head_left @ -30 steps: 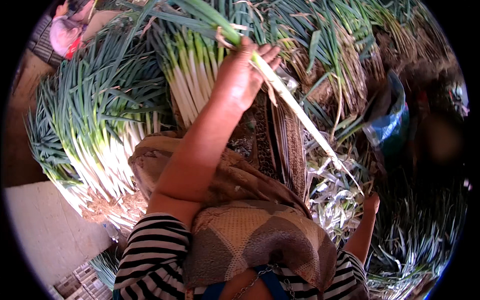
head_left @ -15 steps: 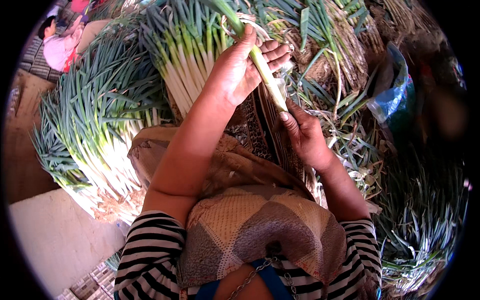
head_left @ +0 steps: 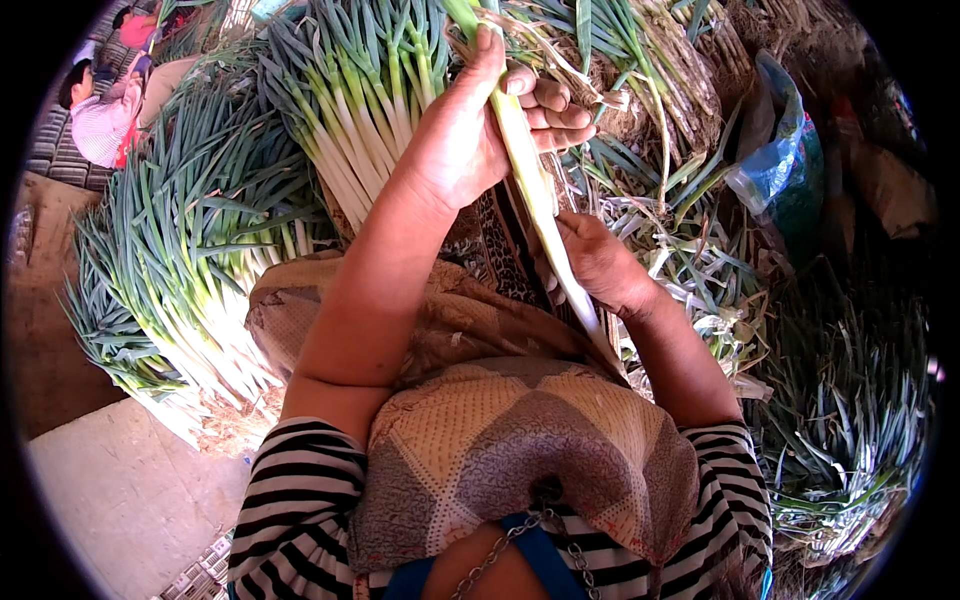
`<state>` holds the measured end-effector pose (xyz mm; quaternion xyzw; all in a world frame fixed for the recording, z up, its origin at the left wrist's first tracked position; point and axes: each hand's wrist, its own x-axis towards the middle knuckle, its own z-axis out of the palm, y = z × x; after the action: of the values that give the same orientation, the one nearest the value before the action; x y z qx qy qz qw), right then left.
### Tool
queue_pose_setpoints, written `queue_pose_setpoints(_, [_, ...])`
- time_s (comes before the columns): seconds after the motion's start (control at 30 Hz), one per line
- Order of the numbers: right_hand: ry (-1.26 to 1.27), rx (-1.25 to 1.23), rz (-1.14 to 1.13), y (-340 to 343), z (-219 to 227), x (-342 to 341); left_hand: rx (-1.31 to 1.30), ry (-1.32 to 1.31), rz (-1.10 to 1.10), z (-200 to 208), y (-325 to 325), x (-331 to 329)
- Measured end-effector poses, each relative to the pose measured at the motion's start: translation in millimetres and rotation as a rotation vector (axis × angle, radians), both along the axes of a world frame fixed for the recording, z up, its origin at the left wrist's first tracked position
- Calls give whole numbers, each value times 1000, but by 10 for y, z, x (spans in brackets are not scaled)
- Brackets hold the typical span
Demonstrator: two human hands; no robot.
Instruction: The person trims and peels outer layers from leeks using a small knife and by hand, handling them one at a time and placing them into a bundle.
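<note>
A long green onion [head_left: 528, 165] runs slantwise down the middle, green at the top and white toward its lower end. My left hand [head_left: 490, 125] is round its upper part, thumb over the stalk and fingers behind. My right hand [head_left: 600, 262] is closed at the white stem lower down, thumb against its side. Its other fingers are partly hidden behind the stalk. The stem's lower end hangs past this hand over my lap. A dry, loose leaf [head_left: 560, 60] sticks out beside the left fingers.
Bundles of cleaned green onions [head_left: 210, 240] stand at the left, with another bundle [head_left: 370, 110] ahead. Uncleaned stalks [head_left: 670, 90] lie far right, above peeled scraps [head_left: 700, 270]. A blue plastic bag [head_left: 785, 165] and a dark heap of leaves [head_left: 850, 420] are at the right. Another person [head_left: 105, 115] sits far left.
The green onion has shifted so that more of its white stem shows below my right hand. That hand's thumb has moved from the front of the stem to its side.
</note>
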<state>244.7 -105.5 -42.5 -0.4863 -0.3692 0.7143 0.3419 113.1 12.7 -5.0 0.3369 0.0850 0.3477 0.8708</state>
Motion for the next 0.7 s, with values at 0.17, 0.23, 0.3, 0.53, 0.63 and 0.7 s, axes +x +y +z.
queue_pose_setpoints(0.17, [74, 197, -204, -124, 1, -55, 14, 89, 134, 13, 77, -103])
queue_pose_setpoints(0.23, [-2, 398, -106, -164, -50, -98, 83, 293, 250, 75, 3, -132])
queue_pose_setpoints(0.3, [45, 280, -132, -218, -87, -55, 52, 261, 223, 98, -65, -2])
queue_pose_setpoints(0.53, [461, -158, -73, -318, -205, -2, 98, 114, -111, 185, -394, 468])
queue_pose_setpoints(0.63, [218, -191, -274, -276, -155, -1, 489, 726, 19, 207, -400, 418])
queue_pose_setpoints(0.7, [260, -207, -611, -202, -196, 90, 414, 933, 66, 147, -407, 339])
